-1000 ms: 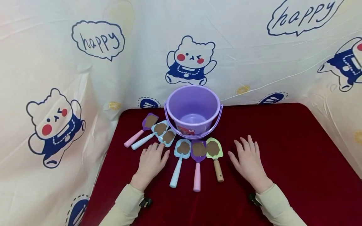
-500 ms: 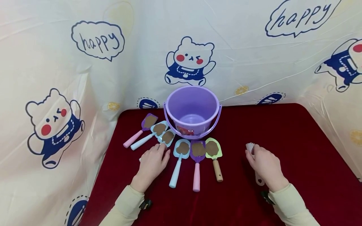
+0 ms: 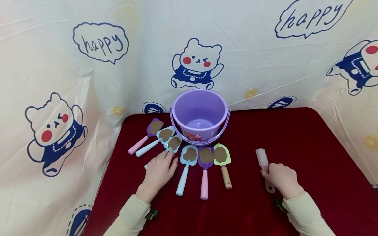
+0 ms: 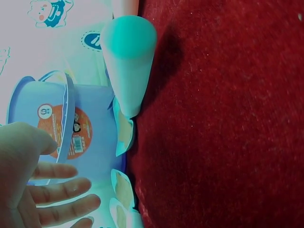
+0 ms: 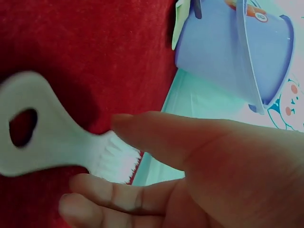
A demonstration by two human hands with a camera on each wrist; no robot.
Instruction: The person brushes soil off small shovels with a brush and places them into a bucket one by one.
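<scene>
In the head view, my left hand (image 3: pixel 159 170) rests over the handle of a light-blue toy shovel (image 3: pixel 173 143), whose lower end peeks out beside it. The left wrist view shows these fingers loosely extended beside the pale handle (image 4: pixel 128 61) of another shovel. My right hand (image 3: pixel 282 178) holds a whitish scrubbing brush (image 3: pixel 262 159) around its middle, thumb across one side and fingers along the other. Its bristles (image 5: pixel 118 156) lie between thumb and fingers in the right wrist view, and the holed handle end (image 5: pixel 47 128) sticks out.
A purple bucket (image 3: pixel 203 114) stands at the back, its handle lowered in front. Several toy shovels bearing brown patches lie before it, including a purple one (image 3: pixel 205 155) and a green one (image 3: pixel 221 154). Red cloth (image 3: pixel 242 209) covers the table; printed white fabric (image 3: pixel 251 59) hangs behind.
My right hand has moved right and back toward me, its spread fingers drawing in, and the brush has come into view under it. My left hand stays almost where it was.
</scene>
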